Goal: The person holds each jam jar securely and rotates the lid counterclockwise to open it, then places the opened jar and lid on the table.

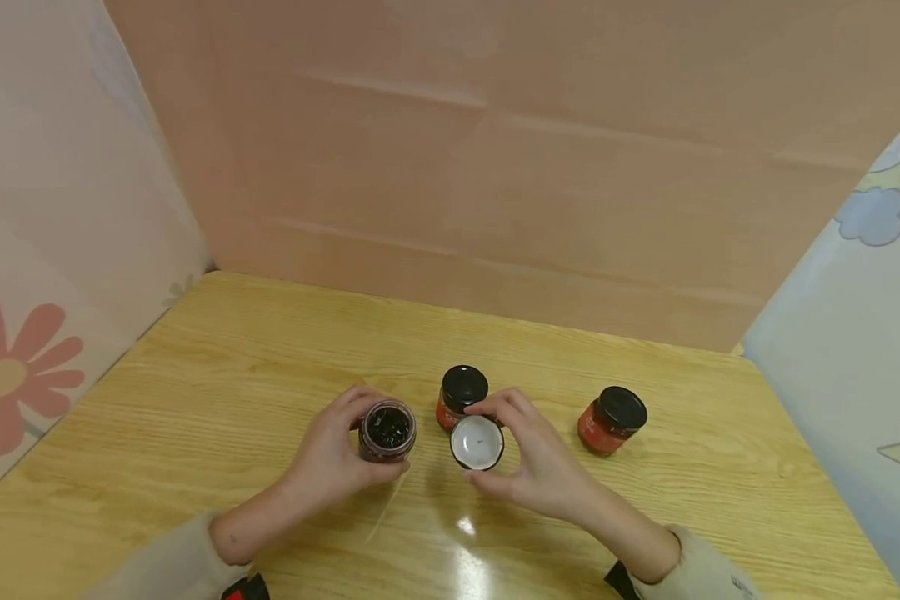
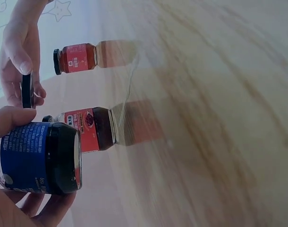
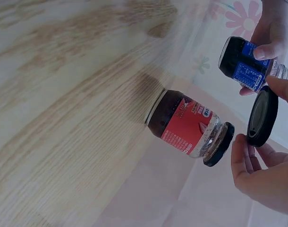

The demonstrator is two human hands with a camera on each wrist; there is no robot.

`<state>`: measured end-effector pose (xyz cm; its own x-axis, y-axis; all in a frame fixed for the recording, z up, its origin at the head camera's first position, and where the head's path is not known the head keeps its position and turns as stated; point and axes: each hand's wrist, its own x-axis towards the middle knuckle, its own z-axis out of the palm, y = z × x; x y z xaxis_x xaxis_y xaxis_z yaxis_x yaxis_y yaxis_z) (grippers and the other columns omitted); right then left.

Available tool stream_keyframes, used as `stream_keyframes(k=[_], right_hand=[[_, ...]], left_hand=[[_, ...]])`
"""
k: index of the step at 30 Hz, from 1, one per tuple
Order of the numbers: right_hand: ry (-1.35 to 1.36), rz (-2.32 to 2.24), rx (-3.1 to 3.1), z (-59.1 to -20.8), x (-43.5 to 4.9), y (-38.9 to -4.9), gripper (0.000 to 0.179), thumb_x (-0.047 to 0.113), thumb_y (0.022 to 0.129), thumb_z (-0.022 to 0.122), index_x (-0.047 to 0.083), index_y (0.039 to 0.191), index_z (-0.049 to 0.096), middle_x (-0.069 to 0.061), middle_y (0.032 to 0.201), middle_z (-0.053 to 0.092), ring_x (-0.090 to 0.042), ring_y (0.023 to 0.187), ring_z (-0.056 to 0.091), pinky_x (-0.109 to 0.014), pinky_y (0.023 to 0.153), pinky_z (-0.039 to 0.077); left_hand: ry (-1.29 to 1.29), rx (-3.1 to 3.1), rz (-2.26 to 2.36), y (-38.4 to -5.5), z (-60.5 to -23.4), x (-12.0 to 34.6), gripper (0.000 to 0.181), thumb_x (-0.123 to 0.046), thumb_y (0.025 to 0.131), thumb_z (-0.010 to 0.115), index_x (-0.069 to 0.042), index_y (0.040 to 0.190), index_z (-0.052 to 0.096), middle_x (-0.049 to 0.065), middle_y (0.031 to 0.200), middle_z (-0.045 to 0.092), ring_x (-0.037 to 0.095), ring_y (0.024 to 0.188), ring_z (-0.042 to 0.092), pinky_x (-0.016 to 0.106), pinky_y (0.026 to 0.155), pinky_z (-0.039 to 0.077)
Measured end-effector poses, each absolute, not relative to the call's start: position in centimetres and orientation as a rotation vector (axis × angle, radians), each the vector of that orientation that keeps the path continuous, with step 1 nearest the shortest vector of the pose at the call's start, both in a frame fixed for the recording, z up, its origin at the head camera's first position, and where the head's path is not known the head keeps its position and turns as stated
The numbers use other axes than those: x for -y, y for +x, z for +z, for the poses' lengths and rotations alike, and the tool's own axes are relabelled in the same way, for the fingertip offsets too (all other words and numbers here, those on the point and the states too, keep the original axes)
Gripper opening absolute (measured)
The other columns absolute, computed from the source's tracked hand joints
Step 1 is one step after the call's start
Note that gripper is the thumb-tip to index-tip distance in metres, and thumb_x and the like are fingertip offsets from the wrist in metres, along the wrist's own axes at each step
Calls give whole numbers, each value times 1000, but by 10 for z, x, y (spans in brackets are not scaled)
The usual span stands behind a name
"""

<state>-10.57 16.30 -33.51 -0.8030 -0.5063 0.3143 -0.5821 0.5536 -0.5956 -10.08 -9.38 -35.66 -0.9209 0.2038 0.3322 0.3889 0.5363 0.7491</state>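
Note:
My left hand (image 1: 335,454) grips an open glass jar (image 2: 24,156) with a blue label, fingers and thumb round its sides. Dark contents show through its mouth in the head view. To its right, my right hand (image 1: 536,462) pinches a black lid (image 3: 264,116) by the rim between thumb and fingers. The lid's white inside faces up toward the head camera. Just behind it stands a red-labelled jar (image 3: 187,124) with its black lid on, partly hidden by the right hand and the lid in the head view.
Another red-labelled jar (image 1: 607,423) with a black lid stands farther right on the wooden table (image 1: 270,350). A tan backdrop (image 1: 457,167) rises behind the table's far edge. Patterned panels (image 1: 52,208) close off the left and right sides.

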Motion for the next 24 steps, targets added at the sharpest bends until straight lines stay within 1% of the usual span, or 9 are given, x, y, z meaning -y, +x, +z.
stream_keyframes(k=[5, 10, 15, 19, 24], right_hand=[[901, 1056, 2679, -334, -162, -106, 63, 20, 69, 84, 13, 126, 58, 4, 115, 54, -12, 104, 56, -34, 85, 49], [902, 1012, 2673, -334, -161, -106, 62, 21, 71, 83, 13, 128, 58, 4, 118, 56, -15, 109, 55, -39, 88, 49], [932, 971, 2674, -335, -157, -103, 64, 18, 73, 80, 11, 131, 55, 2, 121, 56, -15, 110, 56, -38, 88, 49], [968, 939, 2660, -335, -154, -102, 63, 15, 73, 78, 10, 131, 55, 2, 123, 55, -15, 109, 57, -37, 87, 49], [1031, 964, 2629, -332, -147, -103, 60, 21, 76, 78, 11, 131, 55, 1, 123, 55, -13, 108, 57, -36, 86, 50]], left_hand=[[-486, 2571, -1363, -102, -357, 95, 56, -15, 54, 92, -13, 104, 68, -6, 104, 62, 15, 97, 61, 31, 80, 54], [-425, 2557, -1367, -104, -358, 99, 53, -19, 55, 93, -12, 102, 69, -3, 102, 63, 17, 96, 62, 32, 78, 55], [-384, 2565, -1300, -104, -358, 102, 54, -22, 54, 93, -10, 102, 69, -1, 99, 63, 16, 93, 61, 34, 79, 53], [-387, 2560, -1292, -106, -357, 104, 56, -22, 54, 93, -9, 102, 69, 0, 101, 63, 17, 92, 61, 32, 77, 52], [-383, 2532, -1329, -109, -357, 106, 56, -20, 54, 94, -9, 103, 69, 1, 102, 64, 19, 95, 62, 33, 75, 54]])
